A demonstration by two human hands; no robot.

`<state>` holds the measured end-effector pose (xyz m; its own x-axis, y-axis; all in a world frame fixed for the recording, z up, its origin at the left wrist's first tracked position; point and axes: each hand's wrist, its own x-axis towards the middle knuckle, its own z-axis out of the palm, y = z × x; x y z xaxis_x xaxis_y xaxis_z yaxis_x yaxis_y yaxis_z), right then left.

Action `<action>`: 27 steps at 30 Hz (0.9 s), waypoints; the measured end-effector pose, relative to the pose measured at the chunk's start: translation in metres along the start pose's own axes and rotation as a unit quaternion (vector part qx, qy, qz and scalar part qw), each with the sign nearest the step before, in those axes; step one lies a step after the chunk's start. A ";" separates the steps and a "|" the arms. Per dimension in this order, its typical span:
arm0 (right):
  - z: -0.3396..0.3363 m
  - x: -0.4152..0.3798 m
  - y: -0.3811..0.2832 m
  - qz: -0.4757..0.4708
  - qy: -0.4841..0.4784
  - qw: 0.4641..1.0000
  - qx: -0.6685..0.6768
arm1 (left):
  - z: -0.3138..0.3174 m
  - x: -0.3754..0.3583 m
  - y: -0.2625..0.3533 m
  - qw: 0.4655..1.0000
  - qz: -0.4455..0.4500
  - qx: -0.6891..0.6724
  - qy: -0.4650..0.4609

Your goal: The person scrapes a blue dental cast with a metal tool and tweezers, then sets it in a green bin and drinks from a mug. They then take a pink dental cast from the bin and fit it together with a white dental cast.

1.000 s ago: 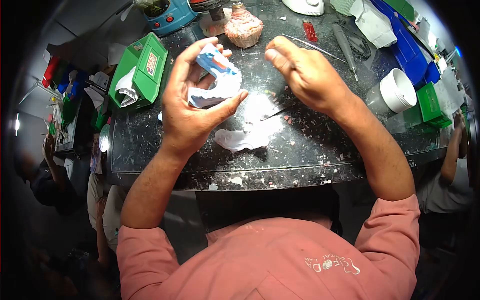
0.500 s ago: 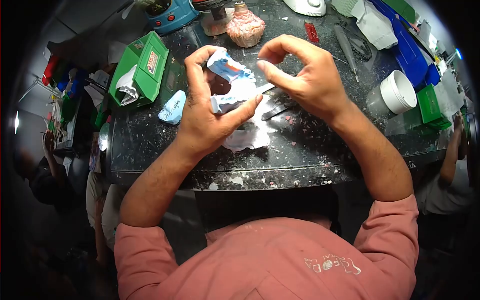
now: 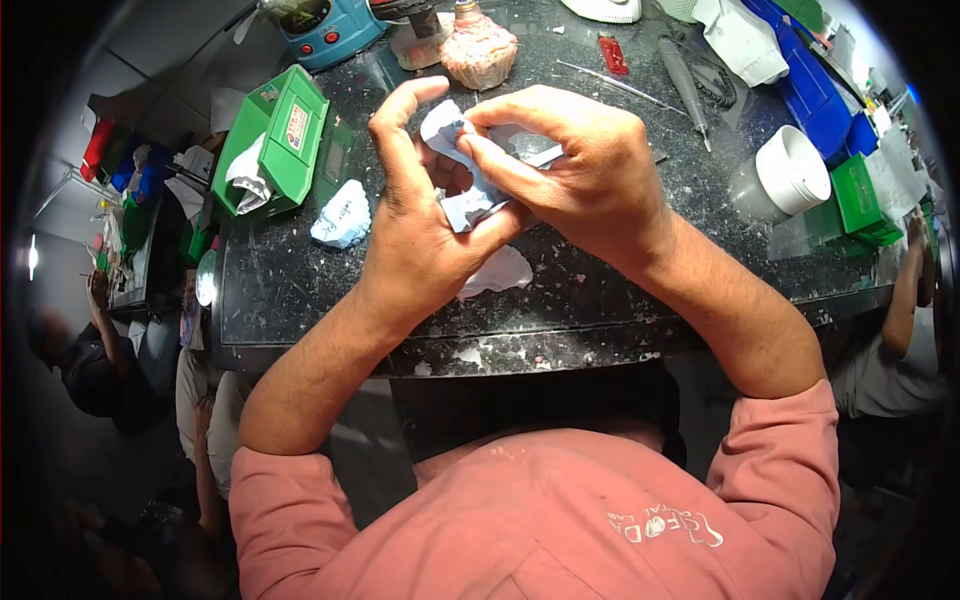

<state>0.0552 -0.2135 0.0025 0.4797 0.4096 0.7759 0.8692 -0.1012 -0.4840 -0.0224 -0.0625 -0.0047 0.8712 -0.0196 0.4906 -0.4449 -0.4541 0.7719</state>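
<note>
A blue-and-white dental cast (image 3: 465, 212) is held up over the bench in my left hand (image 3: 405, 235), thumb along its lower side and index finger raised clear of it. My right hand (image 3: 595, 170) pinches the cast's upper end between thumb and index finger. A pale flat strip (image 3: 545, 157) shows by the right fingers; its ends are hidden. On the bench left of my left hand lies another pale blue cast piece (image 3: 343, 215) with handwriting on it. Below the hands sits a white scalloped piece (image 3: 500, 273).
A green bin (image 3: 300, 125) with a white item stands left. At the back are a pink wax-coated burner (image 3: 478, 52) and a blue device (image 3: 335, 35). Rightward lie a thin metal tool (image 3: 620, 85), a handpiece (image 3: 685, 92) and a white tub (image 3: 792, 170). Other people sit at both sides.
My right hand has moved left and down, from apart to pinching the cast. The cast has turned in my left hand. The thin metal tool behind the hands now shows.
</note>
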 end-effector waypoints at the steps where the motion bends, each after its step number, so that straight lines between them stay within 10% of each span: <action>1: -0.001 0.000 0.000 0.000 0.001 1.000 -0.001 | -0.001 0.001 0.002 1.000 0.000 0.024 -0.003; 27: -0.001 0.002 0.003 -0.018 -0.035 0.999 -0.025 | 0.000 -0.002 -0.005 1.000 -0.003 0.004 -0.018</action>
<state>0.0585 -0.2135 0.0027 0.4403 0.4763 0.7611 0.8913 -0.1293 -0.4347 -0.0224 -0.0598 -0.0093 0.8806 -0.0500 0.4712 -0.4389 -0.4607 0.7715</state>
